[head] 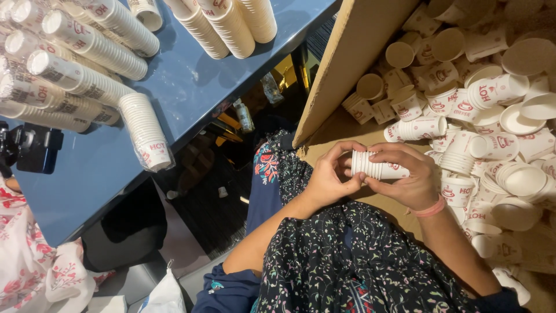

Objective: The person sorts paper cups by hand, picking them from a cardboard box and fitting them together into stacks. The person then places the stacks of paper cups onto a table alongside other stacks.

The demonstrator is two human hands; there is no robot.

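Both hands are wrapped around a short stack (pixel 376 168) of white paper cups, held sideways right over the near edge of the big cardboard box (pixel 353 52). The left hand (pixel 329 177) curls around the stack's open-mouth end at about 9 o'clock, fingers bent over the top and thumb tucked under. The right hand (pixel 408 179) covers the other end at 3 o'clock, fingers folded over the top so only the middle of the stack peeks out between them. Both grips look snug, not clenched. There's a pink band (pixel 430 210) on the right wrist. Loose cups (pixel 463 110) fill the box from 12 to 4 o'clock. Long cup rows (pixel 81 52) lie on the blue table (pixel 191 87) at 10 o'clock.
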